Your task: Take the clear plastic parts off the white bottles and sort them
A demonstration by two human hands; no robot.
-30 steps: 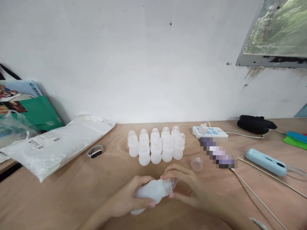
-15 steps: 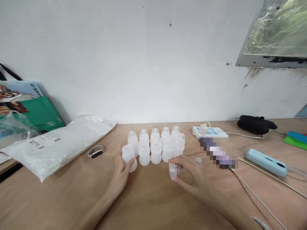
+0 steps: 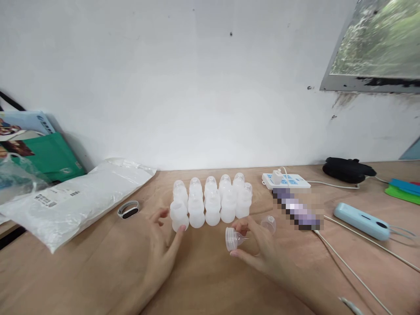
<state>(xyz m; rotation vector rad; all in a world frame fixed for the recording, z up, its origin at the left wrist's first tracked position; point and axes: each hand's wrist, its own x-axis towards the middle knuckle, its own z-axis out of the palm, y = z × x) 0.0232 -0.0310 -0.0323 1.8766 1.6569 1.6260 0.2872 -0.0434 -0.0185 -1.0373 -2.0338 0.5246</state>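
Observation:
Two rows of frosted white baby bottles stand close together on the wooden table, most under clear domed caps. At the left end of the front row, one bottle without a top stands upright. My left hand is beside it with fingers spread, the thumb tip at its base; whether they touch is unclear. Between thumb and fingers, my right hand pinches a clear bottle nipple with a threaded ring, tipped on its side. Just behind that hand lies a clear domed cap.
A white plastic parcel and a wristband lie to the left. Rightward are a power strip, a blurred-out phone, a light blue device, cables and a black pouch. A wall stands behind the table.
The topless bottle, tilted in my left hand before, now stands upright in line with the front row, and the left fingers have loosened. My right hand has shifted slightly left with the nipple.

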